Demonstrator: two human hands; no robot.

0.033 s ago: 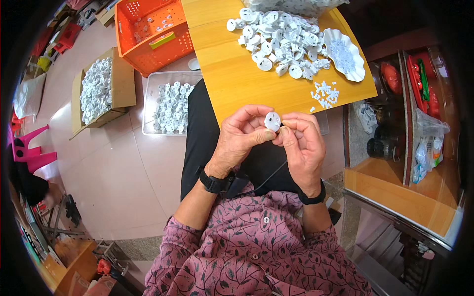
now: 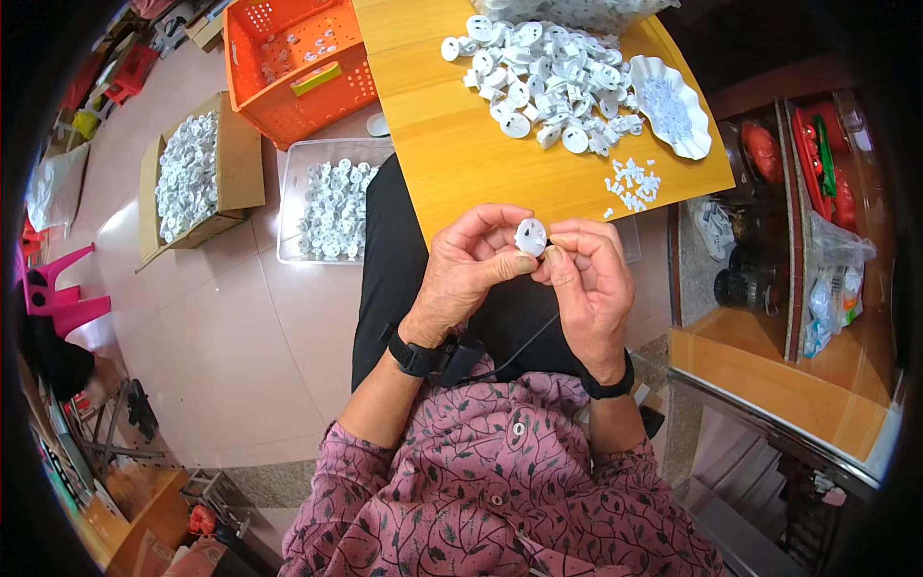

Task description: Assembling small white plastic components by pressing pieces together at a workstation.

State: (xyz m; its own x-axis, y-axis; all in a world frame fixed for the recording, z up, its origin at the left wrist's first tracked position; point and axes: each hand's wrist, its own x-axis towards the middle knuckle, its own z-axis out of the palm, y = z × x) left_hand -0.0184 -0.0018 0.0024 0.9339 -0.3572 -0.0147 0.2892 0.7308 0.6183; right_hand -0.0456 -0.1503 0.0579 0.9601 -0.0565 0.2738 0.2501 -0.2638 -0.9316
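Observation:
Over my lap, my left hand (image 2: 469, 264) pinches a small round white plastic piece (image 2: 530, 237) between thumb and fingers. Dark holes show on its face. My right hand (image 2: 593, 279) is closed at the piece's right edge, thumb against fingertips; whatever those fingers hold is too small and covered to make out. Beyond my hands, a heap of similar white plastic pieces (image 2: 575, 140) lies on the yellow wooden table (image 2: 423, 106). Tiny white parts (image 2: 633, 183) are scattered near the table's front right corner. Beside the heap, a white wavy-rimmed dish (image 2: 694, 144) holds small clear parts.
Left of my legs stand a clear plastic bin (image 2: 286, 226) and a cardboard box (image 2: 240, 173), both holding white pieces. An orange crate (image 2: 298, 106) stands behind them. A shelf unit (image 2: 769, 370) rises at the right, and a pink stool (image 2: 67, 288) is at the far left.

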